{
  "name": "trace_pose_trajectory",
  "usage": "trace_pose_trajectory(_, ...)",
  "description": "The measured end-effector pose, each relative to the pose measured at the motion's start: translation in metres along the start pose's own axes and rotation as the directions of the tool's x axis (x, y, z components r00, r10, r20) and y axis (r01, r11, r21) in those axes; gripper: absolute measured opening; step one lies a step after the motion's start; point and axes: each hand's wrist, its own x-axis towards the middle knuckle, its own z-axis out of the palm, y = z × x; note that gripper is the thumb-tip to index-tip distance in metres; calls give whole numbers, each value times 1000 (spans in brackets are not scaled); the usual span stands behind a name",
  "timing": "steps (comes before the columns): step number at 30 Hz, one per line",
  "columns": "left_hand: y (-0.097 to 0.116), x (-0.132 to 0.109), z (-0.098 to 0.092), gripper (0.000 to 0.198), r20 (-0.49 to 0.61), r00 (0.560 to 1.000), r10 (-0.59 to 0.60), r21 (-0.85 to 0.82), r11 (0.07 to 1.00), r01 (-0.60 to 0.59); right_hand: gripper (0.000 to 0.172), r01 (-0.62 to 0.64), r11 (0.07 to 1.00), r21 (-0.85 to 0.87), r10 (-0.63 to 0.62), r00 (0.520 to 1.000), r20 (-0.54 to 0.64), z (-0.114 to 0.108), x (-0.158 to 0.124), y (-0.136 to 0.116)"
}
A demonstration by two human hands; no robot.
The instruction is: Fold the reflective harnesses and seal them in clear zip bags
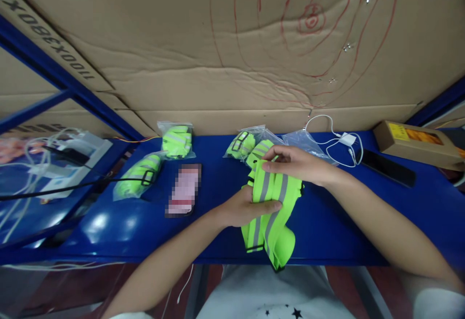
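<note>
A neon yellow-green reflective strap [276,212] with grey stripes hangs folded between my hands, its lower loops over the front edge of the blue table. My left hand [241,207] wraps around its middle, thumb lying across the front. At the top fold, my right hand [286,161] pinches the band between thumb and fingers. Just behind my hands lie a bundled strap with a black buckle [241,144] in clear plastic and another yellow-green bundle [263,149], partly hidden by my right hand.
Two bagged strap bundles, one farther back [177,141] and one nearer [141,176], lie left beside a phone [184,189]. To the right are a white charger with cable [348,139], a dark phone [388,168] and a cardboard box [414,144]. Cardboard [163,33] walls the back.
</note>
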Motion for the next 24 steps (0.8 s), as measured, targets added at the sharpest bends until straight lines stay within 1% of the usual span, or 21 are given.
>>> trace_pose_trajectory(2,3,0,2,41,18,1000,2,-69,998,-1,43,71,978,-194,-65,997,36,-1,2,2)
trace_pose_trajectory(4,6,1,3,41,51,999,-15,-133,991,22,46,107,940,-324,-95,994,51,-1,0,1)
trace_pose_trajectory(6,6,3,4,41,82,996,-16,-139,990,27,51,99,919,-382,-76,994,77,1,-7,-2)
trace_pose_trajectory(9,3,6,3,37,105,993,50,-82,996,-41,72,118,883,-454,-53,987,154,7,-18,-8)
trace_pose_trajectory(11,0,6,4,34,102,991,86,-139,988,-72,79,129,862,-491,-62,987,149,12,-22,-11)
trace_pose_trajectory(13,-3,4,7,36,138,988,63,-307,952,-18,75,143,846,-514,-87,988,131,16,-23,-14)
trace_pose_trajectory(15,-3,0,11,43,223,974,39,-486,871,76,66,177,838,-517,-121,983,141,17,-22,-17)
trace_pose_trajectory(17,-1,-3,15,47,318,948,34,-587,792,168,63,197,833,-516,-168,980,103,17,-20,-19)
trace_pose_trajectory(18,0,-4,16,48,352,935,32,-612,764,204,63,192,831,-523,-193,980,53,17,-19,-20)
trace_pose_trajectory(20,2,-5,17,43,384,923,9,-612,751,248,59,163,831,-532,-222,974,-48,16,-17,-20)
trace_pose_trajectory(22,4,-2,15,38,359,933,-11,-573,786,230,45,121,854,-506,-193,977,-92,14,-14,-20)
trace_pose_trajectory(23,4,0,13,36,337,941,-14,-537,818,205,39,96,875,-474,-155,984,-88,13,-12,-19)
trace_pose_trajectory(24,5,2,10,37,322,947,-14,-489,854,179,39,68,899,-432,-112,991,-76,11,-10,-18)
